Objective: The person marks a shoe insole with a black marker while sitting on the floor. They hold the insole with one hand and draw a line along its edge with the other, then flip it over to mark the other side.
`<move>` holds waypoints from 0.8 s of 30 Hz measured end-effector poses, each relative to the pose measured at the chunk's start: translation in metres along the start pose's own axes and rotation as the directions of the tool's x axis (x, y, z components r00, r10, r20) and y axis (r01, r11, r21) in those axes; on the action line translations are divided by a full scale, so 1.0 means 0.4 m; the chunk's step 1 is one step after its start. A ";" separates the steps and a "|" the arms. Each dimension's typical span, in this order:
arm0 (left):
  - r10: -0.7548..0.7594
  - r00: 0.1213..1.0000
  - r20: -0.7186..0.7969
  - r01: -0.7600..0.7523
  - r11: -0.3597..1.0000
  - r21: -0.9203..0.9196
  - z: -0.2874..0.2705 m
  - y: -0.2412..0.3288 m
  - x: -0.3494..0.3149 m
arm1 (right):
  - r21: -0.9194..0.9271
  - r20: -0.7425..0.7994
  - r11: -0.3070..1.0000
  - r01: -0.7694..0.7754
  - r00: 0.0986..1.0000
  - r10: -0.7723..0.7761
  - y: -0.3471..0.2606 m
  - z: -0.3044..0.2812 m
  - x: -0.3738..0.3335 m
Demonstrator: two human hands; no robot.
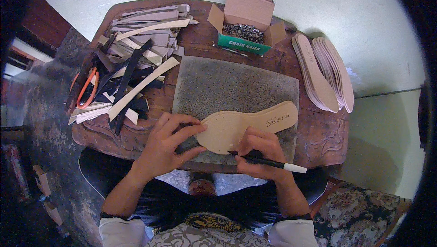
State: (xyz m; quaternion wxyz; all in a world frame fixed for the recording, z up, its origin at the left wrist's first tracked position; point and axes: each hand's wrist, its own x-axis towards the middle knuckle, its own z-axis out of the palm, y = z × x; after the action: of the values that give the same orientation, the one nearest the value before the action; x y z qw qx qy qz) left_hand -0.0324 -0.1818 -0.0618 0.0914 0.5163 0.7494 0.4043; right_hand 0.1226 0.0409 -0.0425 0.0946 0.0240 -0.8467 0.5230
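Observation:
A small stack of beige shoe insoles [227, 128] lies on the dark speckled slab [227, 83], toe end to the left and printed heel to the right. My left hand [165, 144] grips the toe end, with thumb and fingertips at its edge. In my right hand [263, 149] is a black pen [261, 160] with a white end, its tip touching the top insole near the lower toe edge. Small dark dots show along the border of that insole.
Grey strips [157, 17] and black and cream offcuts [132, 80] are heaped at the left, with orange-handled scissors [88, 90]. An open green box of nails [243, 42] stands at the back. More insoles [314, 76] are stacked at the right, on the carved wooden table [321, 144].

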 end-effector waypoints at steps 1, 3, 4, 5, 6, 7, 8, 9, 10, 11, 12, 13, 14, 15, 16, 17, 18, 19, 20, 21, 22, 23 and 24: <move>0.000 1.000 0.001 0.000 1.000 0.001 -0.001 0.000 -0.001 | -0.001 0.007 1.000 -0.008 1.000 0.008 -0.001 -0.002 -0.001; 0.001 1.000 0.001 -0.001 1.000 0.002 -0.001 0.000 -0.001 | -0.004 0.008 1.000 -0.008 1.000 0.008 -0.001 -0.001 -0.001; 0.002 1.000 0.001 -0.002 1.000 0.003 -0.001 0.000 -0.001 | -0.005 0.003 1.000 -0.001 1.000 0.001 0.001 0.000 -0.001; 0.004 1.000 0.001 -0.004 1.000 0.003 -0.001 0.000 0.000 | -0.006 -0.003 1.000 0.006 1.000 -0.006 0.002 0.002 -0.001; -0.001 1.000 0.004 0.001 1.000 0.001 -0.001 0.001 0.000 | -0.008 0.002 1.000 0.007 1.000 -0.007 0.003 0.001 -0.001; -0.006 1.000 0.006 0.006 1.000 -0.001 -0.002 0.001 -0.001 | -0.008 0.007 1.000 0.009 1.000 -0.009 0.005 0.000 -0.001; -0.012 1.000 0.009 0.012 1.000 -0.003 -0.002 0.001 -0.001 | -0.009 0.012 1.000 0.011 1.000 -0.011 0.006 0.000 -0.002; -0.010 1.000 0.007 0.010 1.000 -0.002 -0.001 0.000 -0.002 | -0.003 0.001 1.000 0.015 1.000 -0.015 0.006 0.001 0.000; -0.007 1.000 0.006 0.007 1.000 -0.002 -0.001 -0.001 -0.002 | 0.002 -0.011 1.000 0.019 1.000 -0.019 0.003 0.004 0.001; -0.003 1.000 0.005 0.003 1.000 -0.002 0.000 -0.001 -0.002 | 0.007 -0.023 1.000 0.023 0.999 -0.023 0.002 0.005 0.002; -0.002 1.000 0.003 0.002 1.000 -0.005 0.000 -0.001 -0.001 | 0.013 -0.016 1.000 0.017 1.000 -0.017 0.003 0.004 0.000; -0.002 1.000 0.001 0.002 1.000 -0.006 -0.001 0.001 0.000 | 0.020 -0.007 1.000 0.012 1.000 -0.012 0.007 0.003 -0.003; -0.003 1.000 0.000 0.003 1.000 -0.007 -0.001 0.002 0.000 | 0.027 0.001 1.000 0.007 1.000 -0.007 0.009 0.003 -0.004; -0.004 1.000 0.002 0.004 1.000 -0.004 -0.002 0.001 -0.001 | 0.013 0.005 1.000 0.005 1.000 -0.005 0.008 0.002 -0.003; -0.005 1.000 0.004 0.005 1.000 -0.003 -0.001 0.000 -0.001 | -0.001 0.009 1.000 0.002 1.000 -0.002 0.005 0.001 -0.002; -0.005 1.000 0.006 0.005 1.000 -0.002 -0.001 0.000 -0.002 | -0.016 0.012 1.000 -0.001 1.000 0.001 0.002 0.000 -0.001; -0.006 1.000 0.006 0.006 1.000 -0.003 -0.001 0.000 -0.001 | -0.020 0.012 1.000 -0.005 1.000 0.005 0.000 0.000 -0.001; -0.006 1.000 0.006 0.006 1.000 -0.003 -0.001 0.000 -0.001 | -0.024 0.011 1.000 -0.008 1.000 0.009 -0.002 0.000 0.000; -0.007 1.000 0.006 0.007 1.000 -0.003 -0.001 0.000 -0.001 | -0.028 0.011 1.000 -0.012 1.000 0.012 -0.002 0.000 0.001; -0.006 1.000 0.005 0.006 1.000 -0.004 -0.001 0.000 -0.001 | -0.020 0.008 1.000 -0.014 1.000 0.014 -0.001 0.001 0.001; -0.005 1.000 0.005 0.005 1.000 -0.006 0.000 -0.001 -0.001 | -0.013 0.005 1.000 -0.017 1.000 0.017 0.001 0.001 -0.001; -0.003 1.000 0.004 0.003 1.000 -0.008 0.001 -0.001 0.000 | -0.006 0.002 1.000 -0.020 1.000 0.020 0.002 0.001 -0.002; -0.001 1.000 0.002 0.001 1.000 -0.006 0.001 0.000 0.000 | -0.010 0.004 1.000 -0.014 1.000 0.014 0.002 0.000 -0.002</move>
State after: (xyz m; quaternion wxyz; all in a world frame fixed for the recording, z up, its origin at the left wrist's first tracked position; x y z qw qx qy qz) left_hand -0.0323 -0.1816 -0.0620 0.0937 0.5161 0.7484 0.4059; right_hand 0.1233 0.0412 -0.0433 0.0892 0.0184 -0.8498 0.5192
